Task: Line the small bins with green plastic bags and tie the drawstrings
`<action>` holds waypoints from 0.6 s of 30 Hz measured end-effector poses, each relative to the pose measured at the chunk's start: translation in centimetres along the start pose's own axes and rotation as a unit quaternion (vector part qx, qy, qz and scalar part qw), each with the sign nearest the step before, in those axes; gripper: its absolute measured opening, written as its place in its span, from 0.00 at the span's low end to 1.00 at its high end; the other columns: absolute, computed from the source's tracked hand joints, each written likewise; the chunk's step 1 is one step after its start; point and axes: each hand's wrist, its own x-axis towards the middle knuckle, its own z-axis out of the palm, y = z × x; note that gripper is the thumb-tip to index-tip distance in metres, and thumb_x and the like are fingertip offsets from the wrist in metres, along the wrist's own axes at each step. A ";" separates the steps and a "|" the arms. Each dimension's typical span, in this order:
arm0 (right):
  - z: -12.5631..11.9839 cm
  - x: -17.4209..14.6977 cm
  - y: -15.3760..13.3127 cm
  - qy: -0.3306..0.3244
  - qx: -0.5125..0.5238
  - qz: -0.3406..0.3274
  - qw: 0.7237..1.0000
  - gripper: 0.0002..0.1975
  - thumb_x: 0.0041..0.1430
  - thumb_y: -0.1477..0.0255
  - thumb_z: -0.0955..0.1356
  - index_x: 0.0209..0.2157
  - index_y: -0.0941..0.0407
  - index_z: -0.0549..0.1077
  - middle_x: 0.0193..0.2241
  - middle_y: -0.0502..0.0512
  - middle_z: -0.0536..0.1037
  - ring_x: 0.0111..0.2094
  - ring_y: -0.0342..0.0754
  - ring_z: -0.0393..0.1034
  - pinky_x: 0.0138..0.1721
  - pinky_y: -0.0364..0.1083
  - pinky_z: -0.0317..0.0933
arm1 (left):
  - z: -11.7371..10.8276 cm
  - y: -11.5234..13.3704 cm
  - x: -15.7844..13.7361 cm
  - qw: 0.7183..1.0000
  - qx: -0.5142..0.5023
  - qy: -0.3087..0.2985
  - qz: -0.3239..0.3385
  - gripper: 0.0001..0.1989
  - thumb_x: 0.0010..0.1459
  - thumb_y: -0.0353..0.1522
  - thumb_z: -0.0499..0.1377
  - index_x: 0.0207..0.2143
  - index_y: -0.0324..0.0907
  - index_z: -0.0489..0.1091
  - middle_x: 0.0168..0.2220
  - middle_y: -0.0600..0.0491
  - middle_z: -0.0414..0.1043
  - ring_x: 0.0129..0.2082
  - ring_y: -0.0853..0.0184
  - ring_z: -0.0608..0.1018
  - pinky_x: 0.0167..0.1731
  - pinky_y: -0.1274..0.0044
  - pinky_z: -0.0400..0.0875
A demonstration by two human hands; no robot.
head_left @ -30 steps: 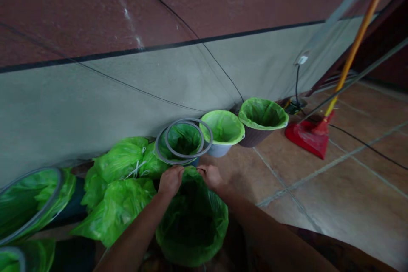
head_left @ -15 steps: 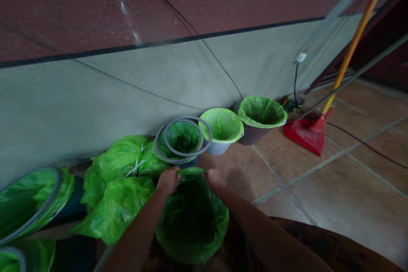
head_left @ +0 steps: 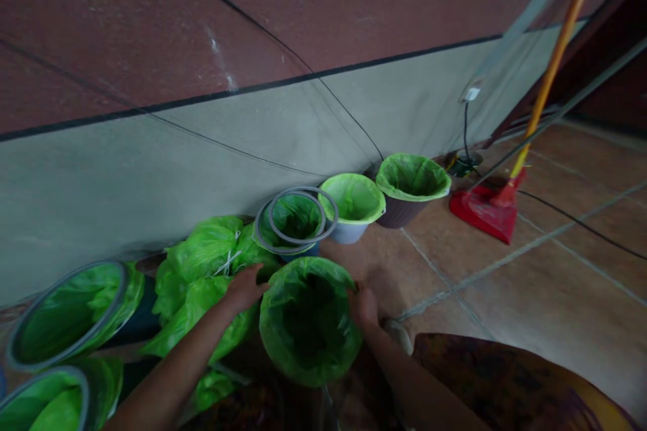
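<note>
A bin lined with a green plastic bag (head_left: 275,353) stands in front of me, its dark inside facing up. The bag is folded over the rim all the way round. My left hand (head_left: 246,288) is at the bin's upper left edge, thumb and fingers apart, by the liner. On the opposite side my right hand (head_left: 364,306) is closed on the liner at the rim; its fingertips are partly hidden. Just beyond stands a blue bin with a green liner (head_left: 298,215), with a loose grey ring (head_left: 331,199) lying askew on top.
Tied green bags (head_left: 202,256) lie left of the bin. Two grey-rimmed lined bins (head_left: 121,293) stand further left. Along the wall are a pale lined bucket (head_left: 351,232) and a brown lined bin (head_left: 402,214). A red dustpan (head_left: 482,215) and a cable (head_left: 571,219) are to the right.
Both hands have moved apart from the far rim, left hand to the left side and right hand to the right. The liner now lies folded over the far rim. My view has shifted slightly left.
</note>
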 end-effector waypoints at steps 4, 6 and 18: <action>-0.1 -1.8 0.9 0.073 0.067 -0.010 0.995 0.29 0.57 0.64 0.69 0.57 0.65 0.69 0.50 0.70 0.77 0.51 0.60 0.73 0.50 0.52 0.66 | 0.6 1.3 -0.3 1.000 -0.005 -0.015 0.022 0.23 0.62 0.36 0.55 0.57 0.38 0.68 0.58 0.43 0.71 0.58 0.60 0.74 0.58 0.72 0.64; -1.1 -1.2 -0.6 0.116 0.068 -0.049 0.990 0.29 0.60 0.62 0.68 0.57 0.65 0.69 0.53 0.70 0.75 0.55 0.59 0.70 0.54 0.52 0.64 | 1.6 2.7 0.0 1.000 -0.017 0.002 0.026 0.22 0.65 0.36 0.52 0.58 0.36 0.67 0.58 0.43 0.72 0.57 0.62 0.74 0.58 0.73 0.64; 0.2 5.7 -9.9 -0.118 -0.125 -0.288 0.942 0.19 0.70 0.63 0.59 0.50 0.54 0.76 0.48 0.58 0.80 0.49 0.50 0.74 0.51 0.44 0.62 | 5.3 3.7 1.7 0.997 0.049 -0.013 0.060 0.21 0.70 0.36 0.43 0.47 0.42 0.74 0.46 0.48 0.79 0.46 0.64 0.79 0.48 0.76 0.68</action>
